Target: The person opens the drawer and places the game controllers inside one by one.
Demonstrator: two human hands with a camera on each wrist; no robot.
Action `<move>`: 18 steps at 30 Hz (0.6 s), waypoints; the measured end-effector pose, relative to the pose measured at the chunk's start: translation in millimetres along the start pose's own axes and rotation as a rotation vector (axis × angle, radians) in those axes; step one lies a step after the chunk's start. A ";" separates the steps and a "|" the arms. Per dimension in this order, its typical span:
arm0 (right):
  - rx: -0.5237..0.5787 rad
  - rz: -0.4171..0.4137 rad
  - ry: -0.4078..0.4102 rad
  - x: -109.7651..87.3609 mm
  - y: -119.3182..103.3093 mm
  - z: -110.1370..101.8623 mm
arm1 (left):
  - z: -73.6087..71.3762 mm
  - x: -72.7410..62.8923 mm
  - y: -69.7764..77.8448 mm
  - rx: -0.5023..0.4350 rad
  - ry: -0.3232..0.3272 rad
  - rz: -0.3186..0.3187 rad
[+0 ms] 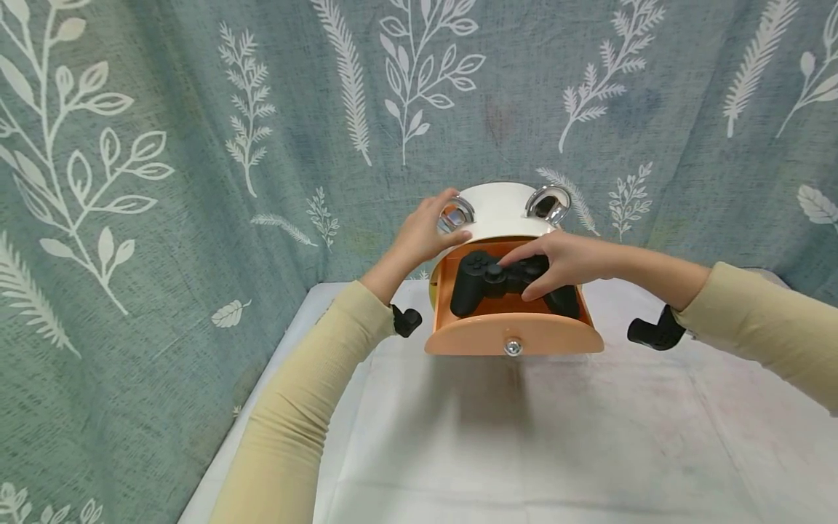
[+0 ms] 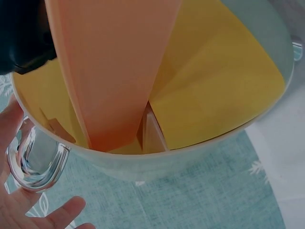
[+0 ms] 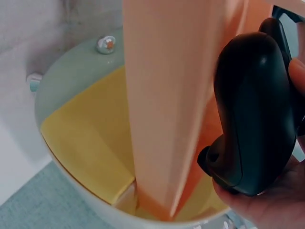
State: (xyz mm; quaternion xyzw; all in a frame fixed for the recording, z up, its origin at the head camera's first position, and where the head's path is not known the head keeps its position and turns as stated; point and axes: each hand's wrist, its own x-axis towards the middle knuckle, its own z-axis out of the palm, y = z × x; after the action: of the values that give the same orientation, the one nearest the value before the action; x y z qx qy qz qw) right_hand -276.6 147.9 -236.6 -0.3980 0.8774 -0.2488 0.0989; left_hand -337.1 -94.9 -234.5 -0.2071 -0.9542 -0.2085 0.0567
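A black game controller [image 1: 481, 280] sits tilted in the pulled-out orange drawer [image 1: 517, 335], which has a silver knob. The white rounded box [image 1: 500, 204] around it carries chrome rings on top. With thumb below and fingers above, my right hand [image 1: 569, 262] grips the controller's right half; the right wrist view shows the controller's dark side [image 3: 257, 114] against that palm. My left hand [image 1: 422, 225] rests at the box's left chrome ring [image 1: 458, 212], its thumb touching the white rim. Its fingers are spread beside that ring [image 2: 40, 162] in the left wrist view.
Yellow inner panels [image 2: 224, 81] flank the drawer inside the box. A white cloth [image 1: 524, 451] covers the table. Behind and to the left hangs a green leaf-patterned curtain [image 1: 164, 255]. Small black devices [image 1: 655, 331] are worn on both wrists.
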 end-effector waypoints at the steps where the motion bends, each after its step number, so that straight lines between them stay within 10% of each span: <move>1: -0.007 -0.005 0.001 1.5 1.4 1.4 | 0.1 0.1 0.4 0.002 0.001 0.001; 18: 0.032 -0.033 -0.014 18.8 19.2 12.1 | 0.3 -1.5 1.7 0.003 0.007 0.009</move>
State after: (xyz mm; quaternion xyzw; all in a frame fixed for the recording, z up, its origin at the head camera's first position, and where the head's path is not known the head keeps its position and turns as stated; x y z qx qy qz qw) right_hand -297.0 140.3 -256.3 -0.4124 0.8660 -0.2618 0.1073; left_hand -335.0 -94.0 -234.5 -0.2108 -0.9533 -0.2075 0.0611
